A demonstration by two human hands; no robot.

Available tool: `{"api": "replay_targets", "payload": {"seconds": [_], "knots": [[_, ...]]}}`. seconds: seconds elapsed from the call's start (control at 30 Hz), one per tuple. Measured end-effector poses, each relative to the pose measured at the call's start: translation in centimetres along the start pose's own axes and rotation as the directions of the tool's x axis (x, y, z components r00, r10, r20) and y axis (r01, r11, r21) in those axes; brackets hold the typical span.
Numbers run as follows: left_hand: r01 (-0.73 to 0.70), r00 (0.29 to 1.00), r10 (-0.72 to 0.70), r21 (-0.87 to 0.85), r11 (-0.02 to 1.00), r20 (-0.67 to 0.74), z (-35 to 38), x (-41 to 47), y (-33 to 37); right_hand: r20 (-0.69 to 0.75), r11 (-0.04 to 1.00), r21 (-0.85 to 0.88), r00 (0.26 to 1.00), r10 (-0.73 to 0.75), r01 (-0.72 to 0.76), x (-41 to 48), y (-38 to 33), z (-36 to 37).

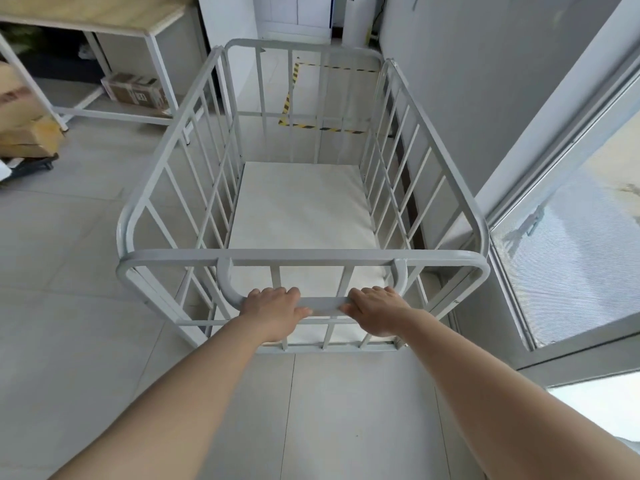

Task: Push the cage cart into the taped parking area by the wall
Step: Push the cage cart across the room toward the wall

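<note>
Here, both hands were closed around the handle bar (323,302) at the near end of the white cage cart (301,216): the left hand (275,311) on its left part, the right hand (375,311) on its right part, both with fingers curled over the top. The cart stood on the tiled floor (69,254), close beside the grey wall (485,81) on the right. The yellow-black taped parking area (325,129) was ahead, seen through the far bars; the cart was not yet inside it. To the left stood a white tabletop (104,15) with a cardboard box (135,90) on its lower shelf.
</note>
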State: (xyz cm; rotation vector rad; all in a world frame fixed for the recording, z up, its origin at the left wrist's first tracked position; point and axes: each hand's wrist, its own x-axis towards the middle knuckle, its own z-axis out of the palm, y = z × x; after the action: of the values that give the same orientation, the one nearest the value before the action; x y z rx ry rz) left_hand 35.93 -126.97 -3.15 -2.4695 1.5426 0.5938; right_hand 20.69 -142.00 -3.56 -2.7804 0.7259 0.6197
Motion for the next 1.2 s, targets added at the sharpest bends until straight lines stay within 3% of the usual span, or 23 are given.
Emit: {"api": "replay_targets", "payload": {"seconds": [0.67,1.2], "knots": [[0.086,0.996,-0.086,0.011,0.996,0.013,-7.2,14.0,-9.0,-0.106,0.998,-0.002,0.992,-0.063,0.063,16.6,1.0,-7.5],[0.014,1.0,-0.014,0.027,1.0,-0.014,-12.1,23.7,-16.6,-0.062,1.0,0.018,0.998,0.004,-0.003,27.7,0.2,-13.2]]}}
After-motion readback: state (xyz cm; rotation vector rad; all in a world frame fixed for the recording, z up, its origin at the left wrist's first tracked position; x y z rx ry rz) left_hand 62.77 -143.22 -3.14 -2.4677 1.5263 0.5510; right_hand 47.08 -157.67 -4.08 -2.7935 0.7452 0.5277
